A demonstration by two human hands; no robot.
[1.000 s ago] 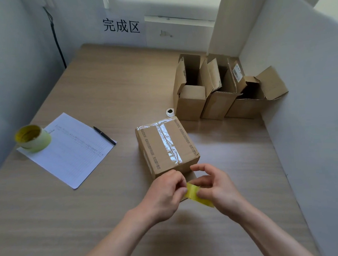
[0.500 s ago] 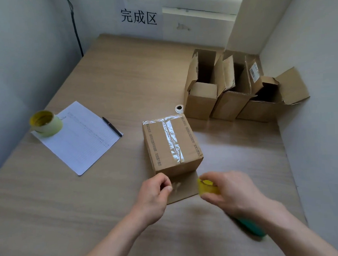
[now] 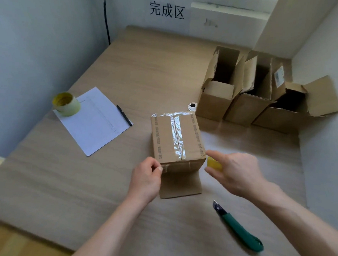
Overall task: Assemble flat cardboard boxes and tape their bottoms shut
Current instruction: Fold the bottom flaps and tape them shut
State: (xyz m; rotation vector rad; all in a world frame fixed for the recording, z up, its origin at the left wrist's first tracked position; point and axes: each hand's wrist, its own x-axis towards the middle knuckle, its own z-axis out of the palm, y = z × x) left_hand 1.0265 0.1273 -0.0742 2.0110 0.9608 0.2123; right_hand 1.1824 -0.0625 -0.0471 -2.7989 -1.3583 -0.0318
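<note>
Pinching tape roll (image 3: 214, 163) in right hand (image 3: 237, 171), left hand (image 3: 147, 178) touching box (image 3: 177, 139)

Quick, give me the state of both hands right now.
Left hand: pinching the tape end against the front of the box.
Right hand: holding a yellow tape roll beside the box.

Brown cardboard box (image 3: 177, 139): upside down at table centre, bottom flaps closed, clear tape strip (image 3: 178, 134) along centre seam, one flap lying flat toward viewer. Three assembled boxes (image 3: 248, 96): upright, open-topped, in row at far right. Yellow tape roll (image 3: 66, 103): upright, far left.
</note>
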